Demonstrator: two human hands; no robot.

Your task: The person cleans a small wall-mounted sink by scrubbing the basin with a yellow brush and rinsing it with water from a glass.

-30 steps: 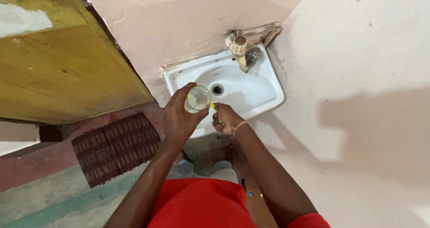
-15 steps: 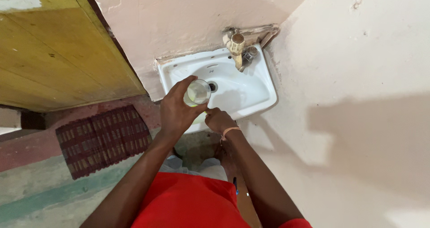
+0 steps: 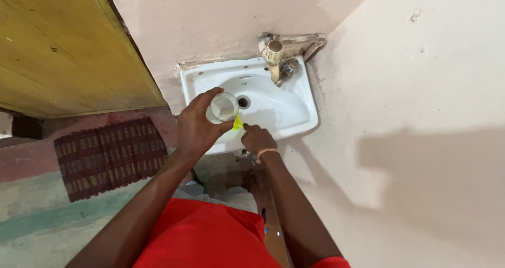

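Note:
My left hand (image 3: 195, 127) grips a clear drinking glass (image 3: 222, 107) from the side and holds it upright over the near-left part of a small white corner sink (image 3: 286, 110). My right hand (image 3: 256, 139) is closed around a yellow-green sponge (image 3: 238, 123), which pokes out against the lower outside of the glass. A thin band circles my right wrist. The sink's drain hole (image 3: 242, 102) lies just beyond the glass.
A worn metal tap (image 3: 273, 55) stands at the sink's back corner where two pinkish walls meet. A yellow wooden door (image 3: 63, 52) is at the left. A dark red woven mat (image 3: 108, 155) lies on the floor below it.
The view has shifted, so the sink sits higher and further left. My right hand has pushed the sponge up against the glass, and more of the sponge shows. The glass stays in my left hand.

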